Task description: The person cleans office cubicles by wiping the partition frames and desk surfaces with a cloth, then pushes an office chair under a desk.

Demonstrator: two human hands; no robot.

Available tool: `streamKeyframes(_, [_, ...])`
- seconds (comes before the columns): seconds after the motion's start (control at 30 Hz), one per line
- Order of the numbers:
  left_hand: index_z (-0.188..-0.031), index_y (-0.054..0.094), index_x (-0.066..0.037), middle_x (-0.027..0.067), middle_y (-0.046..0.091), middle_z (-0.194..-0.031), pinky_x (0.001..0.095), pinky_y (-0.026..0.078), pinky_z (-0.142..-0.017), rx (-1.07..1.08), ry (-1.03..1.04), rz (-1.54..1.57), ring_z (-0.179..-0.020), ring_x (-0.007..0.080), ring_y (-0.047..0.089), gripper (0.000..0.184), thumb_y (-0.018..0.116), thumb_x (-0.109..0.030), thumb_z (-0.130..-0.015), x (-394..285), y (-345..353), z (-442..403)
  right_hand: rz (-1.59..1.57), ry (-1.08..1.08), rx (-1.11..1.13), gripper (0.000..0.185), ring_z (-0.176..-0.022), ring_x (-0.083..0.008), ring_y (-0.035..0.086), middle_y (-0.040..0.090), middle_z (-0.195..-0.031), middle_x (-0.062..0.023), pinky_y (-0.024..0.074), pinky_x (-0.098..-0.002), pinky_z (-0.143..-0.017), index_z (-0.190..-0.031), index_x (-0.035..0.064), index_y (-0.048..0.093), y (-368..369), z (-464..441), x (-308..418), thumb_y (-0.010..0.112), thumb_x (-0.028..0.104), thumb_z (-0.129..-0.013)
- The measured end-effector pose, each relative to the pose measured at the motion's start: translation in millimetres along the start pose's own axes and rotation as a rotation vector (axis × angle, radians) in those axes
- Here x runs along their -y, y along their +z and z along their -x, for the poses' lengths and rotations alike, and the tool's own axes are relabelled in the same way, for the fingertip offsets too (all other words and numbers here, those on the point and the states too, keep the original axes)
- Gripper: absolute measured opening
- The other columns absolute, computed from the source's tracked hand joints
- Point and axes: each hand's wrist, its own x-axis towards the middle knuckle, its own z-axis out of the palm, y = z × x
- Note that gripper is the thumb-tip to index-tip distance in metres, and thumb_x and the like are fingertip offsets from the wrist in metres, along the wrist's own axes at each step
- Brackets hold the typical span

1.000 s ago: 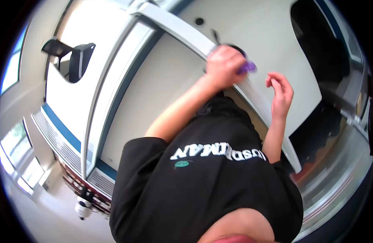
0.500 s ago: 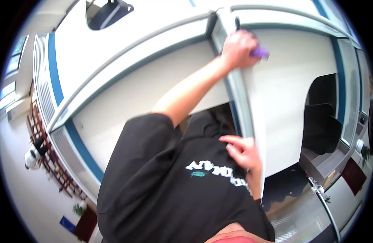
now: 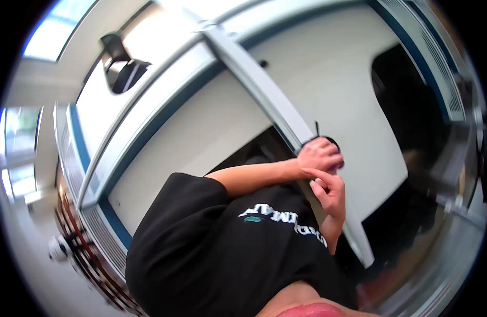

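My left hand (image 3: 320, 153) reaches across my body to the partition's top rail (image 3: 272, 90). Its fingers are curled over a small purple item with a black loop (image 3: 336, 141); a thin black stem sticks up beyond the knuckles. Most of the item is hidden under the palm, so its kind does not show. Just below the left wrist is my right hand (image 3: 330, 195), its index finger stretched towards that wrist and the others bent. It seems to hold nothing.
Pale desks (image 3: 328, 74) lie on both sides of the partition, edged by blue-trimmed panels. A dark chair (image 3: 124, 68) stands beyond the far panel. White-and-dark railings (image 3: 85, 259) run along the left. A small dark object (image 3: 263, 63) sits beside the rail.
My left hand has come back along the rail towards my body, bringing the purple item. It is now beside my right hand, and the view has turned.
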Motion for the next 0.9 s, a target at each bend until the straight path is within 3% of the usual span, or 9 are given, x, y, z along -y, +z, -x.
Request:
streamKeyframes(0.17, [-0.089, 0.067, -0.016, 0.0022, 0.062, -0.091, 0.0391, 0.055, -0.067, 0.058, 0.045, 0.009, -0.082, 0.0247, 0.063, 0.021, 0.078, -0.024, -0.072, -110, 97, -1, -0.14, -0.009, -0.17, 0.034, -0.046, -0.0052, 0.03, 0.038, -0.049, 0.0029, 0.0273, -0.027, -0.047, -0.12, 0.0049, 0.073, -58, 150, -52, 0.061, 0.005, -0.088])
streamKeyframes(0.37, [-0.105, 0.07, -0.014, 0.0047, 0.064, -0.1, 0.04, 0.057, -0.073, 0.374, 0.257, 0.064, -0.09, 0.0265, 0.065, 0.028, 0.075, -0.028, -0.082, -234, 184, 5, -0.269, 0.029, -0.516, 0.036, -0.046, -0.0035, 0.027, 0.036, -0.048, 0.0053, 0.0238, -0.0256, -0.047, -0.124, 0.0048, 0.07, -75, 312, -87, 0.059, 0.004, -0.09])
streamKeyframes(0.47, [-0.118, 0.067, -0.016, 0.0071, 0.062, -0.114, 0.0449, 0.058, -0.075, 0.512, 0.401, 0.147, -0.103, 0.0308, 0.063, 0.038, 0.074, -0.034, -0.085, -295, 227, 10, -0.422, 0.033, -0.753, 0.035, -0.048, -0.0012, 0.027, 0.037, -0.051, 0.0094, 0.0234, -0.0233, -0.048, -0.124, 0.0048, 0.07, -61, 386, -106, 0.058, 0.002, -0.092])
streamKeyframes(0.63, [-0.116, 0.065, -0.017, 0.0076, 0.058, -0.118, 0.0467, 0.059, -0.074, 0.464, 0.717, 0.266, -0.108, 0.0321, 0.06, 0.04, 0.075, -0.034, -0.081, -377, 309, 34, -0.503, 0.117, -1.135, 0.033, -0.05, 0.0008, 0.027, 0.037, -0.055, 0.0124, 0.0208, -0.0215, -0.049, -0.123, 0.0038, 0.071, -15, 466, -128, 0.056, 0.003, -0.093])
streamKeyframes(0.7, [-0.112, 0.065, -0.017, 0.0076, 0.059, -0.117, 0.0479, 0.056, -0.083, 0.494, 0.837, 0.231, -0.106, 0.0328, 0.059, 0.037, 0.076, -0.033, -0.08, -408, 339, 43, -0.57, 0.237, -1.343, 0.032, -0.051, 0.0017, 0.028, 0.037, -0.057, 0.0131, 0.0196, -0.0207, -0.049, -0.121, 0.0035, 0.072, 6, 484, -132, 0.057, 0.004, -0.092])
streamKeyframes(0.77, [-0.109, 0.067, -0.02, 0.0068, 0.061, -0.111, 0.0502, 0.049, -0.095, 0.503, 0.911, 0.157, -0.108, 0.0311, 0.059, 0.027, 0.071, -0.026, -0.083, -428, 365, 59, -0.556, 0.236, -1.419, 0.032, -0.05, 0.0018, 0.028, 0.037, -0.057, 0.0137, 0.0194, -0.0204, -0.049, -0.121, 0.0035, 0.072, 19, 498, -134, 0.057, 0.005, -0.092])
streamKeyframes(0.8, [-0.109, 0.067, -0.02, 0.0068, 0.061, -0.111, 0.0502, 0.049, -0.095, 0.517, 0.91, 0.158, -0.108, 0.0311, 0.059, 0.027, 0.071, -0.026, -0.083, -435, 362, 58, -0.527, 0.224, -1.465, 0.032, -0.05, 0.0019, 0.028, 0.036, -0.057, 0.0143, 0.0192, -0.0202, -0.049, -0.12, 0.0035, 0.072, 24, 504, -135, 0.057, 0.006, -0.092])
streamKeyframes(0.83, [-0.107, 0.067, -0.012, 0.0106, 0.063, -0.107, 0.048, 0.05, -0.09, 0.559, 0.946, 0.15, -0.103, 0.0341, 0.061, 0.026, 0.069, -0.018, -0.082, -442, 360, 54, -0.54, 0.23, -1.46, 0.032, -0.05, 0.0019, 0.028, 0.036, -0.057, 0.0143, 0.0192, -0.0202, -0.049, -0.12, 0.0035, 0.072, 29, 510, -138, 0.057, 0.006, -0.092])
streamKeyframes(0.9, [-0.105, 0.067, -0.005, 0.0145, 0.065, -0.103, 0.0458, 0.051, -0.086, 0.608, 0.972, 0.12, -0.098, 0.0371, 0.063, 0.024, 0.068, -0.009, -0.081, -439, 360, 60, -0.55, 0.206, -1.509, 0.032, -0.053, 0.0023, 0.031, 0.054, -0.068, 0.0102, 0.0209, -0.0189, -0.049, -0.118, 0.0038, 0.073, 38, 521, -145, 0.057, 0.006, -0.091])
